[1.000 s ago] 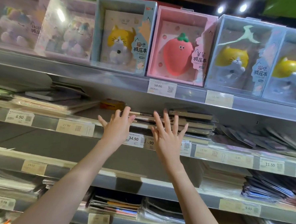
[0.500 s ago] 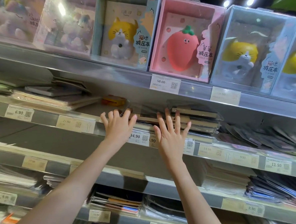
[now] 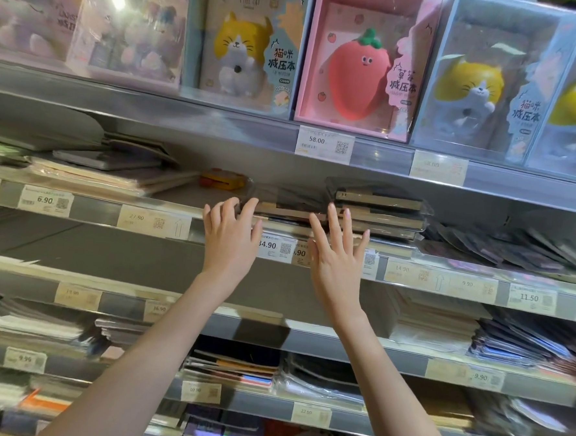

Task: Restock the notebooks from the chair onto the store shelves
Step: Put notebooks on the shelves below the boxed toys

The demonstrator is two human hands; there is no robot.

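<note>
Both hands, the left hand (image 3: 230,235) and right hand (image 3: 337,254), press with straight, spread fingers on the notebooks (image 3: 282,208) lying flat on the second shelf (image 3: 91,209), film-wrapped, stiff and probably slippery, so best pushed by their front edges.

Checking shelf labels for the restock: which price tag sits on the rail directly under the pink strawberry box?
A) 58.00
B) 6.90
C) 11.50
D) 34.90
A: the white 58.00 tag is on the rail just below the pink strawberry box; the other prices are on the shelf rail below.
</note>
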